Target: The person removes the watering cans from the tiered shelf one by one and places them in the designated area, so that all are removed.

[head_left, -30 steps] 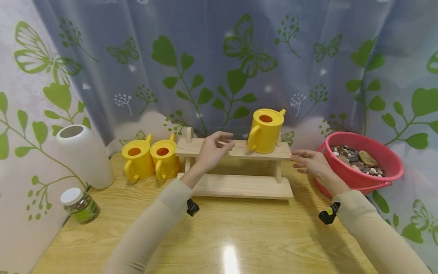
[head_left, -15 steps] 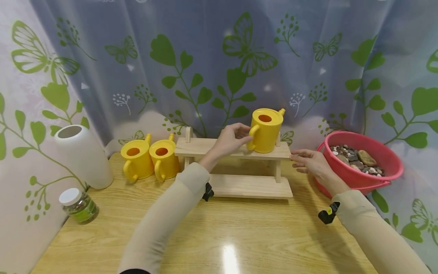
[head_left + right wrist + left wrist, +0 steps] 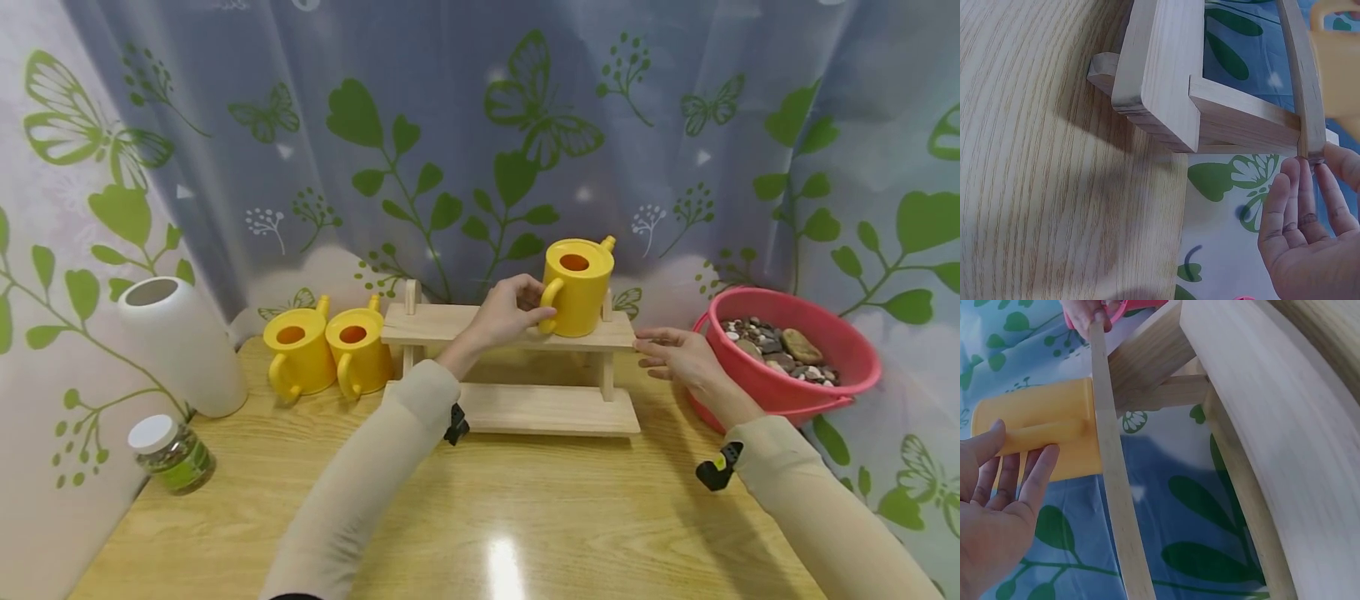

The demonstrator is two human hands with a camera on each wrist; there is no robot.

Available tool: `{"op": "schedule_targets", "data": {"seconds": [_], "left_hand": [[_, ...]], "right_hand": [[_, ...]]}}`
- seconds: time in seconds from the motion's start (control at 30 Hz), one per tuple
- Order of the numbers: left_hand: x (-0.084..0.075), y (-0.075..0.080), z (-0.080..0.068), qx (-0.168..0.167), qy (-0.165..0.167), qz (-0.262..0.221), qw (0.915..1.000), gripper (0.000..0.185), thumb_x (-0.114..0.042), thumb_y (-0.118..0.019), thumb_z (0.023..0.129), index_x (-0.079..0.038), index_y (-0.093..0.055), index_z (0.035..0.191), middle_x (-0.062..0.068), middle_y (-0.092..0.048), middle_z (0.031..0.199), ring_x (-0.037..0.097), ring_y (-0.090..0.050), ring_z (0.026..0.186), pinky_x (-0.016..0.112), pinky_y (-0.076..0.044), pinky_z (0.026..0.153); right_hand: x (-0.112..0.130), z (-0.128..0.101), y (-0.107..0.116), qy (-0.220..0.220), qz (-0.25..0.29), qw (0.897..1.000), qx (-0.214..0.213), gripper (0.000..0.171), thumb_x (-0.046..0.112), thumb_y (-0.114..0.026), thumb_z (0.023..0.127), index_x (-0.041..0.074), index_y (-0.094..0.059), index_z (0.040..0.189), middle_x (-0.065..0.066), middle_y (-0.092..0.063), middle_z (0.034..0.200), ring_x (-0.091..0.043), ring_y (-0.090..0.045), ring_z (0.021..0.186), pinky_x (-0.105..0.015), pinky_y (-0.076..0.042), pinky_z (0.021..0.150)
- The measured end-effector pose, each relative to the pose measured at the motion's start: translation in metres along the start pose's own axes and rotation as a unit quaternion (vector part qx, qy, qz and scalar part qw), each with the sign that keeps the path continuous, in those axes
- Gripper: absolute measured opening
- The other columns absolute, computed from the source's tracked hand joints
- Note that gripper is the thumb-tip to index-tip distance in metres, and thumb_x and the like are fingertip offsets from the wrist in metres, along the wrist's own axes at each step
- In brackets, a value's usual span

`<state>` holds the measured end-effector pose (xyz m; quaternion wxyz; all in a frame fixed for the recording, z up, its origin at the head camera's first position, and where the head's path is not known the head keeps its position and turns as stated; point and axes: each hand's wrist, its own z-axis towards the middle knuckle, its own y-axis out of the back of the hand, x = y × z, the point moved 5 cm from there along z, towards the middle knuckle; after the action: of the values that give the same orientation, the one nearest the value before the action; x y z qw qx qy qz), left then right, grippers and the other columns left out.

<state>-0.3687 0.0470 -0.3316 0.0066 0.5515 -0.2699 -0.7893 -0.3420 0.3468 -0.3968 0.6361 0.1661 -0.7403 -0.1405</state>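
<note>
A yellow watering can [image 3: 579, 287] stands upright near the right end of the upper board of a two-tier wooden shelf [image 3: 510, 408]. My left hand [image 3: 508, 315] is at its left side. In the left wrist view, the thumb and fingers of that hand [image 3: 1007, 500] pinch the can's handle [image 3: 1044, 434]. My right hand [image 3: 686, 358] is at the right end of the upper board. Thumb and fingertips of the right hand [image 3: 1310, 231] pinch the board's end [image 3: 1313, 147] in the right wrist view.
Two more yellow watering cans [image 3: 302, 354] stand left of the shelf. A white vase [image 3: 183, 350] and a lidded jar [image 3: 172, 454] are at the far left. On the right, a pink bucket [image 3: 832, 404] holds stones. A patterned curtain [image 3: 450, 125] hangs behind the wooden table [image 3: 510, 500].
My left hand has moved right along the upper board and taken hold of the watering can's handle. The can has shifted slightly left. The right hand has stayed at the board's end.
</note>
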Motion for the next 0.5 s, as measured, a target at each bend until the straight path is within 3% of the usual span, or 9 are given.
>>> {"op": "schedule_targets", "data": {"seconds": [0.27,0.5], "left_hand": [[0.008,0.011,-0.017,-0.021,0.000,-0.013,0.9997,0.025,-0.015,-0.076,0.098,-0.003,-0.066,0.118,0.015,-0.072,0.117,0.024,-0.072,0.100,0.026,-0.065,0.081],[0.016,0.029,-0.048,-0.039,-0.003,-0.027,0.9989,0.023,-0.016,-0.075,0.099,-0.005,-0.065,0.118,0.014,-0.070,0.121,0.029,-0.071,0.108,0.030,-0.066,0.080]], "right_hand": [[0.003,-0.002,0.000,0.004,-0.006,1.000,-0.002,0.064,0.036,-0.069,0.104,-0.001,-0.051,0.152,0.018,-0.070,0.106,0.000,-0.072,0.089,-0.021,-0.064,0.081],[0.001,-0.001,-0.001,-0.002,-0.006,1.000,-0.003,0.064,0.036,-0.069,0.104,0.000,-0.051,0.153,0.022,-0.064,0.104,0.000,-0.072,0.089,-0.020,-0.064,0.081]]}}
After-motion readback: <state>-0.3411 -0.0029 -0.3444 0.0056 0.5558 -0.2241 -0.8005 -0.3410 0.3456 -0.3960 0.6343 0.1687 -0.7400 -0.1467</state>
